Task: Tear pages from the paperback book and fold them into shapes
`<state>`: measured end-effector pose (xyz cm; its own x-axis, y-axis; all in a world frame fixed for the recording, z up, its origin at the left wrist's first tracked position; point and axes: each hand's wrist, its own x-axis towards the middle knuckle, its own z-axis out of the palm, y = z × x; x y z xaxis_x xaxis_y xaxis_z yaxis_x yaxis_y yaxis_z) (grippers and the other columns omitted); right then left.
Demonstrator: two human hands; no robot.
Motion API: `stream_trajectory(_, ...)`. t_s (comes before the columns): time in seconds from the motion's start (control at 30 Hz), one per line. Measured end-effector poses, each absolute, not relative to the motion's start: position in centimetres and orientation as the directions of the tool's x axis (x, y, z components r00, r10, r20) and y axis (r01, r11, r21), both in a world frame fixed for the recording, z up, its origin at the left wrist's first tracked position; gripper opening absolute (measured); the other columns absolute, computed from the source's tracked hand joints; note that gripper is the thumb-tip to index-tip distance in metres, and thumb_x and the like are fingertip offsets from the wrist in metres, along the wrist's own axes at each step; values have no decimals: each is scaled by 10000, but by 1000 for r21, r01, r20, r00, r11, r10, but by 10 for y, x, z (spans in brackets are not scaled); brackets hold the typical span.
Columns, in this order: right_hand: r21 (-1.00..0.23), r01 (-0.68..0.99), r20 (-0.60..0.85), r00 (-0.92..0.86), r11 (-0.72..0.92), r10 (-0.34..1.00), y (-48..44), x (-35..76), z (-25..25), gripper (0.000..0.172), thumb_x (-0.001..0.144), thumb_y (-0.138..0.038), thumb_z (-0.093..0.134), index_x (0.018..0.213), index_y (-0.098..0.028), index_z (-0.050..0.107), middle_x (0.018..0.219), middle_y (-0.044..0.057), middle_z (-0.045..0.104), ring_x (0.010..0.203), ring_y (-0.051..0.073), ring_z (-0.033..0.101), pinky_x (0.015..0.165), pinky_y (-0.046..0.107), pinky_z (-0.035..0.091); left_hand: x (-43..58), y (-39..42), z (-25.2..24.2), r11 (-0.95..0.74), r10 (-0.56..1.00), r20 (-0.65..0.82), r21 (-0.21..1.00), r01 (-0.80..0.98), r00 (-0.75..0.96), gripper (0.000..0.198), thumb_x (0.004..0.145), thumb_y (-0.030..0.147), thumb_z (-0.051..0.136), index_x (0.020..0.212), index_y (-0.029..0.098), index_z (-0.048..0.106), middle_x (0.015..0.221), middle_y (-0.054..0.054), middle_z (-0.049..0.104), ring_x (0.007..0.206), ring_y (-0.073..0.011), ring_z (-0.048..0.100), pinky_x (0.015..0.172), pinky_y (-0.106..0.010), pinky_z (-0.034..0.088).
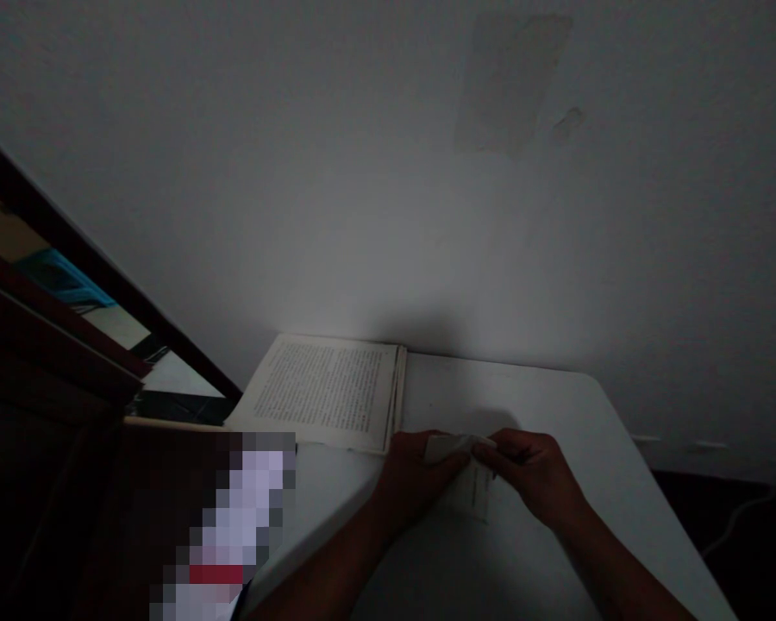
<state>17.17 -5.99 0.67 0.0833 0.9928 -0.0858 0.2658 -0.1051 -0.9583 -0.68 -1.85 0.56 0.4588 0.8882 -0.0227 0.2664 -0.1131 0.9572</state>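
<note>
Over the white table, both of my hands hold a small sheet of printed paper. My left hand grips its left side, with the thumb pressed flat along the paper near the top edge. At the upper right corner, my right hand pinches the paper between thumb and fingers. The top edge appears folded over, and faint lines of print show on the part hanging below the thumbs. Dim light hides some of the fingers behind the sheet.
A stack of printed pages or an open book lies at the table's back left, against the pale wall. A pixelated bright patch covers something at the left edge. Dark wooden furniture stands left; a pale cable hangs at right.
</note>
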Motion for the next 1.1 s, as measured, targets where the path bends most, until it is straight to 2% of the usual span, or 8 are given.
stream_trajectory(0.13, -953, 284, -83, 78, -102, 993, -61, 171, 9, 323, 731, -465, 634, 612, -165, 627, 524, -19, 524, 485, 114, 449, 458, 239, 325, -7, -18, 8, -255, 871, 150, 952, 170, 468, 156, 782, 301, 607, 788, 165, 682, 745, -16, 667, 678, -134, 596, 649, -231, 459)
stream_trajectory(0.23, -954, 283, -86, 62, -100, 994, -61, 171, 10, 343, 739, -485, 618, 605, -169, 616, 531, -10, 540, 503, 127, 471, 477, 246, 352, -7, -17, 11, -322, 845, 220, 937, 135, 487, 131, 784, 276, 609, 740, 173, 676, 742, -14, 675, 677, -129, 612, 665, -236, 477)
stream_trajectory(0.47, -948, 308, -78, 36, -85, 996, -62, 171, 7, 307, 737, -456, 632, 641, -165, 651, 557, -3, 576, 521, 135, 503, 489, 241, 374, -4, -16, 10, -299, 872, 202, 941, 157, 445, 112, 750, 263, 659, 800, 172, 702, 781, -28, 701, 742, -151, 642, 720, -258, 491)
stream_trajectory(0.67, -948, 307, -76, 35, -83, 997, -63, 169, 10, 307, 731, -442, 640, 600, -164, 656, 549, 2, 599, 496, 131, 519, 466, 232, 380, -3, -14, 8, -394, 816, 312, 916, 74, 487, 85, 736, 235, 661, 742, 156, 691, 721, -35, 671, 687, -141, 618, 665, -247, 487)
stream_trajectory(0.9, -936, 344, -66, 29, -72, 997, -63, 167, 11, 261, 751, -394, 632, 659, -155, 682, 519, -18, 560, 474, 114, 483, 446, 221, 346, -4, -14, 10, -343, 852, 253, 931, 122, 458, 60, 723, 206, 667, 702, 153, 683, 692, -23, 675, 660, -139, 617, 657, -238, 477)
stream_trajectory(1.1, -952, 293, -74, 70, -91, 995, -64, 165, 13, 221, 733, -389, 657, 776, -177, 703, 612, 1, 648, 555, 146, 576, 514, 236, 422, -3, -16, 16, -280, 886, 211, 953, 113, 414, 57, 718, 196, 676, 691, 148, 690, 666, -16, 669, 650, -136, 614, 641, -228, 464)
